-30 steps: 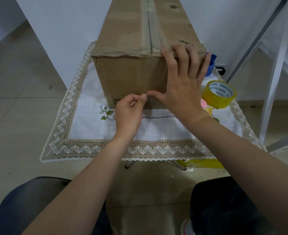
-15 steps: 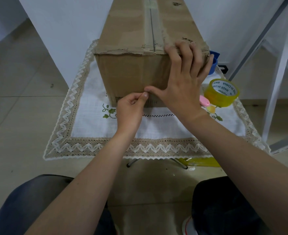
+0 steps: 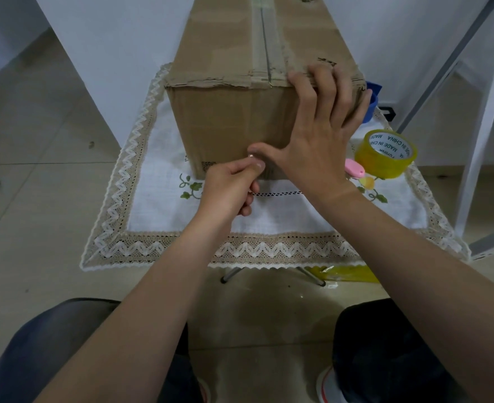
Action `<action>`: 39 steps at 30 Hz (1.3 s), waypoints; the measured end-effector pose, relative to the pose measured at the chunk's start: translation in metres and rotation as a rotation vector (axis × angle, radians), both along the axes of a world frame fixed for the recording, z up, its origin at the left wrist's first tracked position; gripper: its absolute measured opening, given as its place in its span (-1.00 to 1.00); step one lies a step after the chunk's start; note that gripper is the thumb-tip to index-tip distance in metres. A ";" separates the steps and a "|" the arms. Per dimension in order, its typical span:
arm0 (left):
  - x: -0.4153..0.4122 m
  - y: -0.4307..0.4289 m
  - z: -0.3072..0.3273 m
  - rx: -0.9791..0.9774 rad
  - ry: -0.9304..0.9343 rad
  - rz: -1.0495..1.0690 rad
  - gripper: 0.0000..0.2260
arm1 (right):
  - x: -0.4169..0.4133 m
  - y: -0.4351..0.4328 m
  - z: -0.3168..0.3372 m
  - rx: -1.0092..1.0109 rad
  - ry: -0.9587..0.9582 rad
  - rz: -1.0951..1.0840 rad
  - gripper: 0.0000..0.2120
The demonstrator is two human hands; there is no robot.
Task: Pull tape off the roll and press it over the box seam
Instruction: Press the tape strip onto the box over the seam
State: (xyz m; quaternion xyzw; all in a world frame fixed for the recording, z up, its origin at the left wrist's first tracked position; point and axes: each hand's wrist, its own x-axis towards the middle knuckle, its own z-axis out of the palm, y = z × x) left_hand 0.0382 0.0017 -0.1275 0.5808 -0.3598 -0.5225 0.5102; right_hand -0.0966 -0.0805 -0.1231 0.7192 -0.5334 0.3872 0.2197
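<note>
A tall cardboard box stands on the cloth-covered table. Clear tape runs along its top seam and down the front face. My right hand lies spread on the front right of the box. Its fingers hook over the top edge and its thumb presses low on the front. My left hand is pinched, thumb against forefinger, right at that thumb, on the lower end of the clear tape strip. The yellow tape roll lies on the cloth to the right of the box, with no hand on it.
A pink cutter lies next to the roll. A blue object sits behind the box's right corner. The lace-edged white cloth covers a small folding table. A crumpled yellow strip lies on the floor below. A white metal frame stands at the right.
Both hands stay at the same spot on the box front. Only the view has shifted slightly.
</note>
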 end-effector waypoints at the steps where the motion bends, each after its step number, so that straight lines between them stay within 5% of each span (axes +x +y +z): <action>1: 0.002 0.001 0.003 0.007 0.003 -0.020 -0.89 | 0.000 0.000 0.000 -0.010 -0.003 0.003 0.07; 15: 0.007 0.015 -0.002 0.083 -0.055 0.028 -0.90 | -0.003 -0.003 -0.005 0.054 0.155 -0.042 0.27; 20: 0.005 0.015 -0.001 0.044 -0.116 0.067 -0.88 | 0.003 0.001 -0.001 0.023 -0.020 -0.009 0.01; 23: 0.003 0.014 -0.003 0.014 -0.164 0.083 -0.89 | 0.011 0.003 -0.001 0.059 0.002 -0.046 0.10; 27: 0.004 0.015 -0.005 -0.155 -0.624 0.095 -0.92 | 0.000 0.004 -0.003 0.091 0.081 -0.042 0.30; 33: 0.012 -0.006 0.036 -0.662 -1.220 0.381 -0.68 | -0.013 0.014 0.020 0.065 -0.029 0.077 -0.25; 39: 0.030 -0.044 0.082 -0.688 -1.162 0.189 -0.75 | -0.003 0.002 0.064 0.097 -0.147 0.126 -0.46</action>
